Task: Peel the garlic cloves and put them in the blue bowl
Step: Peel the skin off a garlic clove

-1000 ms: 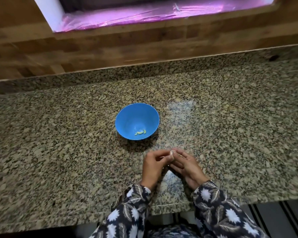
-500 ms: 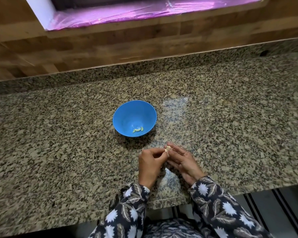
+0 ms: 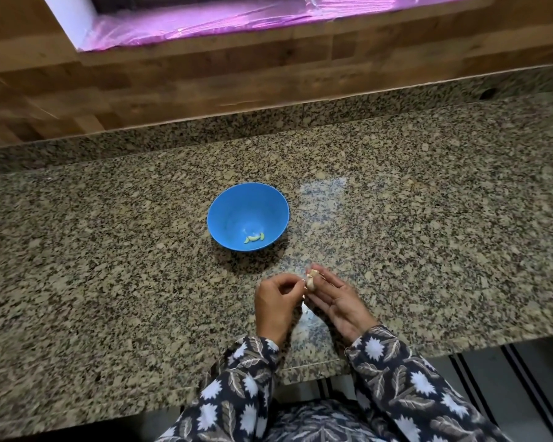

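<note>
Right hand (image 3: 336, 303) holds the clove (image 3: 311, 280) at its fingertips, left hand (image 3: 276, 303) pinches it too; bowl (image 3: 230, 212) lies ahead-left, nearer left hand.

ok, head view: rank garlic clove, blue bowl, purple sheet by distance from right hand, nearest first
1. Garlic clove: at the right hand's fingertips.
2. Blue bowl: ahead, slightly left.
3. Purple sheet: far back, above the wood panel.
</note>
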`<action>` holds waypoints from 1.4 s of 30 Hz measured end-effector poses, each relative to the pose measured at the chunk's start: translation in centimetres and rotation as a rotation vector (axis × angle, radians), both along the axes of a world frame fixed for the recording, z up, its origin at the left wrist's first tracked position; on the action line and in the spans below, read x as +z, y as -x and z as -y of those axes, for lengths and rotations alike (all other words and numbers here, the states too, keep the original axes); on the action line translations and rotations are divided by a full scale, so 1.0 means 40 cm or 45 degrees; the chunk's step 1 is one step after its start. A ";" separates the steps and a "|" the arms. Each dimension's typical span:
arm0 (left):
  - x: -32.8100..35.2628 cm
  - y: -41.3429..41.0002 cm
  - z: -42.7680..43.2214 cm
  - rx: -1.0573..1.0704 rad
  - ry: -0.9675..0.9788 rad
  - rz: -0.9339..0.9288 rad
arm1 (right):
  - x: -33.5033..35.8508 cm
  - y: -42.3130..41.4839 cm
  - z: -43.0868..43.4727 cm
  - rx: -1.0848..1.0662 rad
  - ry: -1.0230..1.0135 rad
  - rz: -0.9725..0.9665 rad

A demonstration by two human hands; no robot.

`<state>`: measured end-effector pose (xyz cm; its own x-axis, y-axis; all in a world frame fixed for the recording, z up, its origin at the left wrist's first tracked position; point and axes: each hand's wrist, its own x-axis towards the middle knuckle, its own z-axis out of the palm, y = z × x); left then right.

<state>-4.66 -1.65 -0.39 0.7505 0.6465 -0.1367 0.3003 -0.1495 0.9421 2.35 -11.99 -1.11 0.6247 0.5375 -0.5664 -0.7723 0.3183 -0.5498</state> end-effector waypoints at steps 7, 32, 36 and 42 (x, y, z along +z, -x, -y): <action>-0.034 0.018 -0.067 -0.019 -0.153 -0.405 | -0.014 -0.044 0.046 0.214 1.195 1.240; 0.002 -0.055 -0.085 -0.451 -0.321 -0.817 | -0.129 0.041 0.033 0.835 1.215 1.951; 0.004 -0.066 -0.055 -0.485 -0.620 -0.859 | -0.128 0.045 0.032 0.782 1.183 1.909; 0.005 -0.040 -0.037 -0.458 -0.411 -0.738 | -0.106 0.045 0.035 0.635 1.027 1.783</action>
